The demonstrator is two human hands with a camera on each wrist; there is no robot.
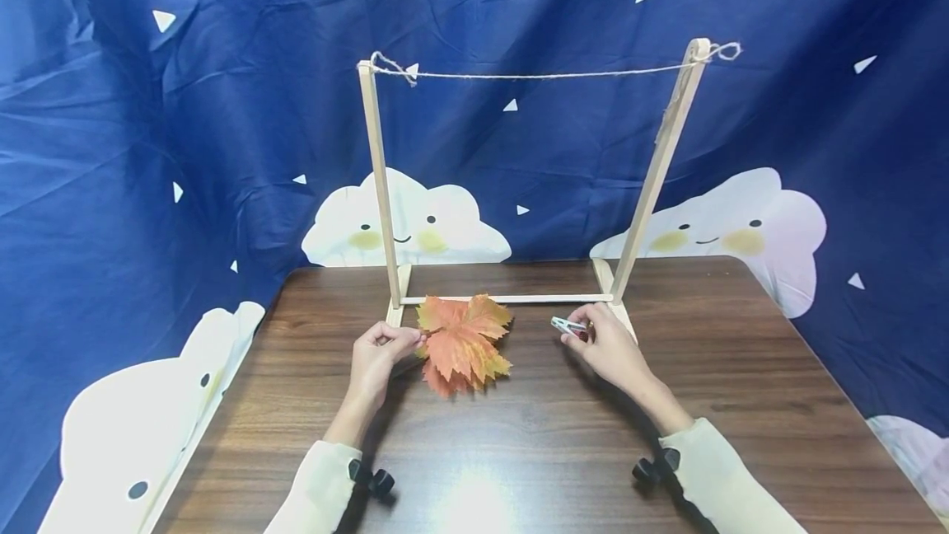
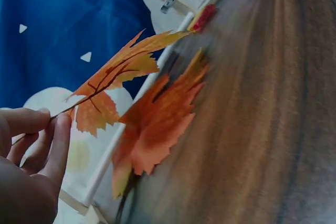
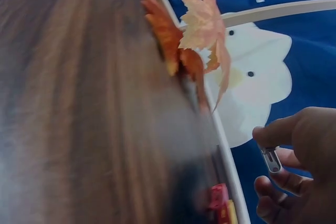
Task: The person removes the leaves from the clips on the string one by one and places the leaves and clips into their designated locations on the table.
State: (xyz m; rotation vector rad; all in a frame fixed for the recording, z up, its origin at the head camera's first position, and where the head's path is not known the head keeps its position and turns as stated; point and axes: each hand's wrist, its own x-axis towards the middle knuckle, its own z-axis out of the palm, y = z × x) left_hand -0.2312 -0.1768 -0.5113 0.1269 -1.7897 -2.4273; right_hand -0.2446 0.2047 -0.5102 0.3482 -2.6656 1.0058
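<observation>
My left hand pinches the thin stem of an orange and yellow maple leaf between thumb and fingers, holding it above the table. Below that leaf, a second orange maple leaf lies on the wood. In the head view the two leaves overlap. My right hand holds a small pale clothespin between thumb and fingers, its end pointing left. The right wrist view shows the same clothespin at the fingertips. Red and yellow clothespins lie on the table under the right hand.
A wooden frame with a left post and a right post stands at the table's back. Twine is strung between the post tops, and a low crossbar joins the feet. A blue cloud-print curtain hangs behind the brown table.
</observation>
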